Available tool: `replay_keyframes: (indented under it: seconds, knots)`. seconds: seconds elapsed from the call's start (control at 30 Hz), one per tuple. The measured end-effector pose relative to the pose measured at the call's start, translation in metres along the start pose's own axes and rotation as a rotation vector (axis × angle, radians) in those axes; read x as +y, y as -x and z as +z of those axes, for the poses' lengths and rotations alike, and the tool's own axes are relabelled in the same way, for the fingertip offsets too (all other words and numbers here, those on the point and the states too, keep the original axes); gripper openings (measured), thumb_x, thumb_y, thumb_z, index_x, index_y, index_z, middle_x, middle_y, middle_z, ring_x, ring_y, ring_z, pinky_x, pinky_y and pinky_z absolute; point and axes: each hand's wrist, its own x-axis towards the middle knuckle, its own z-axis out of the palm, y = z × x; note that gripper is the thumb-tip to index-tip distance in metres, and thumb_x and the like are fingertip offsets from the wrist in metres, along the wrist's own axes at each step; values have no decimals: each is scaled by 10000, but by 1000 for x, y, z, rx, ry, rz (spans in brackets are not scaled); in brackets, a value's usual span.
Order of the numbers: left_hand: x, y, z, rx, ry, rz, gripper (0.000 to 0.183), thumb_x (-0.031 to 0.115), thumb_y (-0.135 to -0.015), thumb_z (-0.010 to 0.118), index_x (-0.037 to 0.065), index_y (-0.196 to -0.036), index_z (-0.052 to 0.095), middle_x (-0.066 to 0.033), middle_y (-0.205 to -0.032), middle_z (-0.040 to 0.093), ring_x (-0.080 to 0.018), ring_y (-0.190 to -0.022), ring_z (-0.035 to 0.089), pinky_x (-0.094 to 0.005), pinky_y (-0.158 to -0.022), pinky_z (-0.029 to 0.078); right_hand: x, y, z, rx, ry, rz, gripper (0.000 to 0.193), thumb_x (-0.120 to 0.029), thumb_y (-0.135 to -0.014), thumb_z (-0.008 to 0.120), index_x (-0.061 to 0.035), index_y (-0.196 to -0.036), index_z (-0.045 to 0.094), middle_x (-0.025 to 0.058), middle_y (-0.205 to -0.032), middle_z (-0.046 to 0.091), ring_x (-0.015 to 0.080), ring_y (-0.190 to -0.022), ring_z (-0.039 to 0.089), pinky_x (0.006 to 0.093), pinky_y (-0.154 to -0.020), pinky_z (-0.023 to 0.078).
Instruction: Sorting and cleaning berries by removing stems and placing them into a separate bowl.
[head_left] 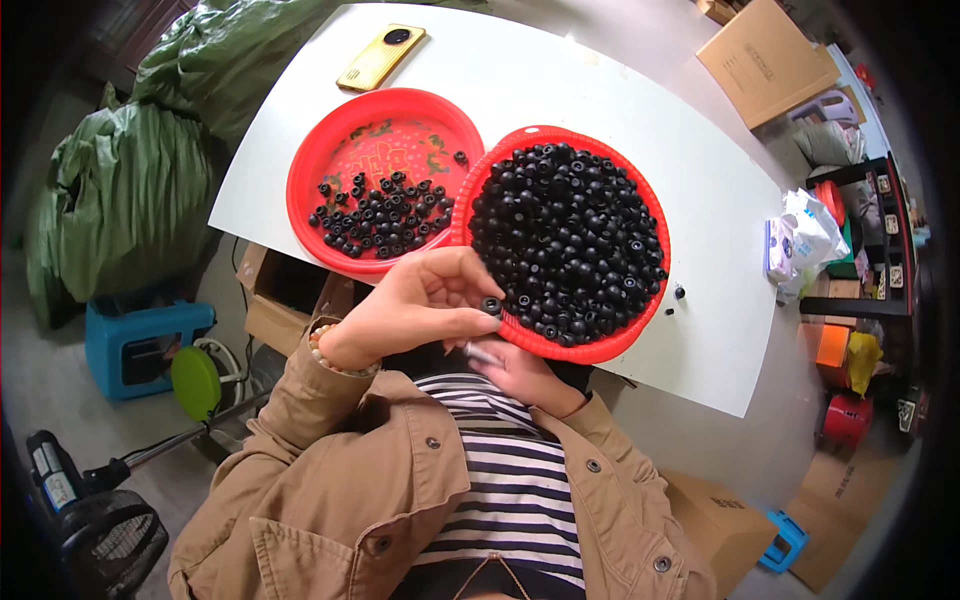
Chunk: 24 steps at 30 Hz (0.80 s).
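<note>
My left hand (415,305) pinches one small black round part (491,305) between thumb and fingertips, just at the near rim of a red tray (655,205) heaped with many such black parts. My right hand (520,372) sits below it, close to my chest, holding a small metal-looking piece (478,352); its fingers are mostly hidden. To the left lies a second red tray (310,175) with a thinner scatter of black parts. Both trays rest on a white table (560,80).
A yellow phone (380,56) lies at the table's far end. Two loose black parts (676,296) sit right of the full tray. Green sacks (125,195) stand on the left, cardboard boxes (765,58) and a cluttered shelf (865,240) on the right, a blue stool (140,345) below left.
</note>
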Motion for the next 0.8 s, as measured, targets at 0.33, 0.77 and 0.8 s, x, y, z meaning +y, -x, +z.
replay_keyframes:
  seconds: [0.33, 0.77, 0.8]
  knots:
    - [-13, 44, -34, 134, 88, 90, 213, -48, -686, 638, -26, -875, 542, -30, -799, 500, -57, -578, 504, -174, -458, 427, -100, 8, -6, 160, -402, 76, 168, -64, -848, 554, -3, -1002, 583, -3, -840, 566, 56, -748, 501, 206, -677, 421]
    - [-21, 53, -30, -5, -37, 191, 212, 4, -802, 571, 1, -1008, 620, 5, -760, 473, -36, -595, 460, -162, -483, 367, -139, -13, 4, 200, -622, 49, 161, -146, -891, 527, -27, -997, 544, -63, -722, 445, 13, -630, 381, 161, -542, 314]
    - [-21, 53, -30, -17, -51, 206, 221, 9, -811, 568, 5, -1026, 619, 4, -758, 469, -38, -594, 458, -164, -484, 367, -137, -15, 7, 230, -641, 21, 143, -139, -888, 530, -27, -977, 542, -63, -724, 445, 15, -634, 381, 163, -546, 316]
